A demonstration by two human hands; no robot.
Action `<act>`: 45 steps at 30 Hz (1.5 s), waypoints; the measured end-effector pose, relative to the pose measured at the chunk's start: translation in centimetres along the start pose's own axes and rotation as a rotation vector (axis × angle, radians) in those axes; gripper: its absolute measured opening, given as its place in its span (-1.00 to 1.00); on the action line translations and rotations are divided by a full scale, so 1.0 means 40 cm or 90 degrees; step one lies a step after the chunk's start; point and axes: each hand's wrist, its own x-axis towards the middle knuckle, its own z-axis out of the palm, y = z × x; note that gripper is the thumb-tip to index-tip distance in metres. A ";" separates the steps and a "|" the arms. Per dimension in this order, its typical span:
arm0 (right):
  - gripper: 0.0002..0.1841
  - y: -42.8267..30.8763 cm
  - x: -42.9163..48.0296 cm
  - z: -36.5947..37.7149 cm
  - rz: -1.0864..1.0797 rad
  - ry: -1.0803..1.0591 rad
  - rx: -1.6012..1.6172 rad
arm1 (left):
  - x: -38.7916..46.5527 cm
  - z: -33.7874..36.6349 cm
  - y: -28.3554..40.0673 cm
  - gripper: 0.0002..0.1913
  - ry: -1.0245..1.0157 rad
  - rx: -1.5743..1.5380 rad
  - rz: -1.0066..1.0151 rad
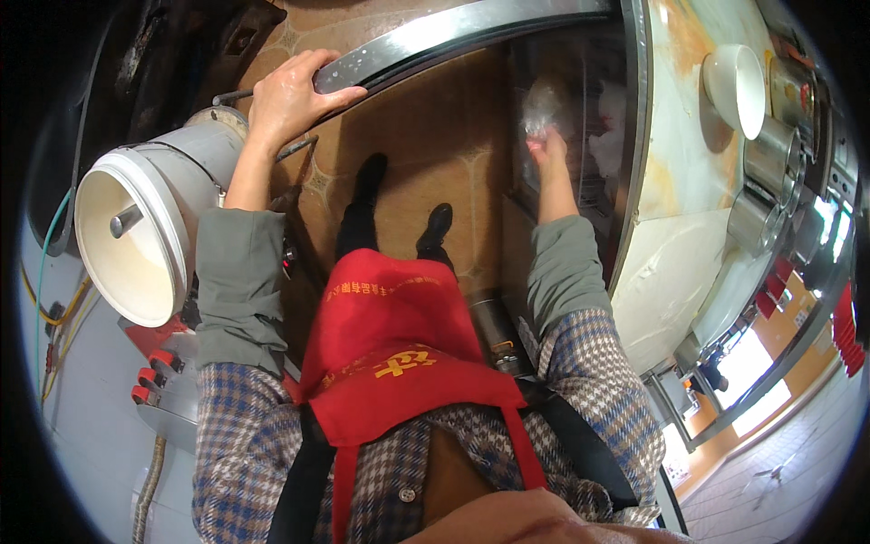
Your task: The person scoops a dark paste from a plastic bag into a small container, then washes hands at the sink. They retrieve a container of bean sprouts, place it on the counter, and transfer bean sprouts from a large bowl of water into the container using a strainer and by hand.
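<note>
My left hand [289,98] grips the edge of a metal-framed door [421,41], thumb on the near side and fingers over the far side. At the right, my right hand [546,146] reaches into a dark cabinet with wire racks, which looks like a refrigerator. Its fingers close on a clear plastic bag [544,105]; what the bag holds is too blurred to tell. Whitish bags [608,136] lie on the rack beside it.
A white bucket [129,238] stands at the left, by a gas hose. On the right, a worktop [669,251] carries a white bowl [737,92] and several metal pots [771,160]. A metal container [499,333] is low beside my apron. Floor tiles [408,143] show below.
</note>
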 end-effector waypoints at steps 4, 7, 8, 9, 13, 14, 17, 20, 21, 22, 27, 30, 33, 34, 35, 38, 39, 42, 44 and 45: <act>-0.79 -0.007 -0.057 0.007 -0.070 -0.053 -0.018 | 0.021 -0.001 -0.034 -0.47 0.084 -0.003 0.084; -0.74 -0.035 -0.160 0.013 -0.008 -0.056 0.100 | 0.026 0.004 -0.011 -0.40 0.209 -0.004 0.234; -0.71 -0.042 -0.211 0.014 0.041 -0.073 0.139 | 0.020 0.019 0.021 -0.35 0.226 -0.034 0.289; -0.72 -0.049 -0.272 0.014 0.090 -0.109 0.172 | 0.020 0.032 0.054 -0.31 0.273 -0.083 0.367; -0.69 -0.070 -0.587 -0.007 0.230 -0.405 0.179 | -0.142 0.158 0.321 -0.06 -0.080 -0.289 0.303; -0.67 -0.083 -0.668 -0.012 0.216 -0.451 0.154 | -0.164 0.183 0.358 -0.07 -0.077 -0.259 0.288; -0.65 -0.165 -0.864 -0.014 0.212 -0.517 0.120 | -0.169 0.212 0.424 -0.28 -0.016 -0.320 0.287; -0.66 -0.307 -1.042 -0.029 -0.251 -0.297 -0.220 | -0.121 0.151 0.447 -0.64 -0.337 -0.640 0.165; -0.65 -0.338 -1.100 -0.023 -0.463 -0.077 -0.379 | -0.114 0.116 0.466 -0.73 -0.461 -0.863 0.034; -0.59 -0.374 -1.165 -0.028 -0.775 0.113 -0.593 | -0.087 0.068 0.458 -0.68 -0.607 -0.880 0.044; -0.38 -0.352 -1.368 0.067 -1.193 -0.474 -0.907 | -0.066 -0.111 0.541 -0.65 -0.763 -0.800 0.184; -0.31 -0.347 -1.334 0.093 -1.248 -0.323 -1.078 | -0.094 -0.167 0.592 -0.64 -0.844 -0.742 0.171; -0.41 -0.379 -1.236 0.032 -1.001 -0.228 -1.206 | -0.104 -0.227 0.623 -0.62 -0.866 -0.586 0.212; -0.58 -0.378 -1.214 -0.008 -0.937 -0.260 -1.154 | -0.101 -0.246 0.637 -0.66 -0.760 -0.431 0.352; -0.70 -0.386 -1.189 -0.041 -0.726 -0.339 -1.206 | -0.098 -0.264 0.660 -0.71 -0.641 -0.256 0.471; -0.78 -0.330 -1.174 -0.102 -0.427 -0.443 -0.860 | -0.106 -0.317 0.716 -0.82 -0.069 -0.008 0.722; -0.76 -0.303 -1.183 -0.111 -0.279 -0.492 -0.633 | -0.112 -0.332 0.734 -0.84 0.118 -0.040 0.763; -0.61 -0.226 -1.224 -0.090 -0.220 -0.629 -0.302 | -0.152 -0.339 0.795 -0.85 -0.068 -0.365 0.530; -0.72 -0.226 -1.230 -0.073 -0.287 -0.652 -0.267 | -0.180 -0.329 0.814 -0.90 -0.386 -0.725 0.298; -0.76 -0.233 -1.226 -0.069 -0.331 -0.655 -0.321 | -0.190 -0.325 0.812 -0.93 -0.431 -0.764 0.296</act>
